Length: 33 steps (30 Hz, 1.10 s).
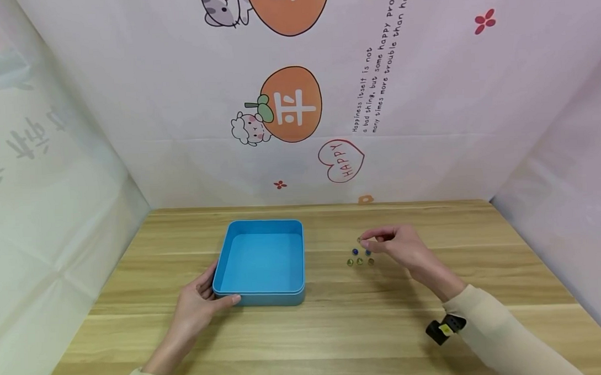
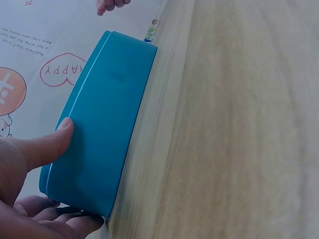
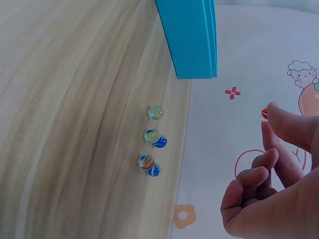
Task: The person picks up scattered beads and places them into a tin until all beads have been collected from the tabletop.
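Note:
A light-blue, open-topped square box [image 1: 262, 299] stands on the table with its inside bare. My left hand [image 1: 197, 304] grips its near left corner, the thumb [image 2: 62, 137] on the front wall and the other fingers around the left side. Over to the right, my right hand [image 1: 399, 247] pinches a glass marble [image 3: 264, 114] with a red streak between thumb and forefinger, lifted above the tabletop. Below it lie several more glass marbles: a blue marble [image 1: 354, 252], a yellowish marble [image 1: 350, 262] and a marble with orange and white streaks [image 3: 146, 162] among them.
The wooden table [image 1: 335, 341] carries the box and marbles. A white printed sheet [image 1: 426, 95] hangs behind its far edge, with more sheeting at the left and right sides. A black wrist camera [image 1: 438, 331] sits on the right sleeve.

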Tool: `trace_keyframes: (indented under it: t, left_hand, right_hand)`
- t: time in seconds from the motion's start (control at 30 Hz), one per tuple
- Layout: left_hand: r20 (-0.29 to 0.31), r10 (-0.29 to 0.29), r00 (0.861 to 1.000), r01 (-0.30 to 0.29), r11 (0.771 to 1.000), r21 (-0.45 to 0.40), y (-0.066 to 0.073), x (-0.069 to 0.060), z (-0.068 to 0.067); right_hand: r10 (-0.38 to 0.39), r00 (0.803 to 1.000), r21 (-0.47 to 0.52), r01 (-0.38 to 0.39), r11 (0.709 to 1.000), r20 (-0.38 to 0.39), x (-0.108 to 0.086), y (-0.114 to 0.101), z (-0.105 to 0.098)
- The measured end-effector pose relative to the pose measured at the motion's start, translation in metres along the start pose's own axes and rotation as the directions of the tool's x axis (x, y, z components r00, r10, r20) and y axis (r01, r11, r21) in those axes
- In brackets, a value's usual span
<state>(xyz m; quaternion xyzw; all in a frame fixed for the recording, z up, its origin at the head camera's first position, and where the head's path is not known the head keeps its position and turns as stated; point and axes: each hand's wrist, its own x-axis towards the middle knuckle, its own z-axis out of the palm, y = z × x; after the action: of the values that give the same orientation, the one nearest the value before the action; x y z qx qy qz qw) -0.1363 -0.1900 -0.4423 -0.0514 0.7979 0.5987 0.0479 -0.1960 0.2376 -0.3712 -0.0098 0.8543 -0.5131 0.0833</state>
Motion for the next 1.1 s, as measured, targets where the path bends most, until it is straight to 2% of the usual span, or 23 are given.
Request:
trace_keyframes:
  t: [0.63,1.1]
  left_hand:
    - [0.008,-0.010,1.000,0.010,1.000,0.004,0.000,0.000,0.000]
    - [0.011,0.003,1.000,-0.003,1.000,0.006,-0.001,0.000,-0.001]
  right_hand:
    - [-0.055,0.998,-0.007,0.055,0.998,0.013,0.009,-0.023,0.011]
    - [-0.084,0.996,0.006,0.084,0.996,0.024,0.021,-0.043,0.028]
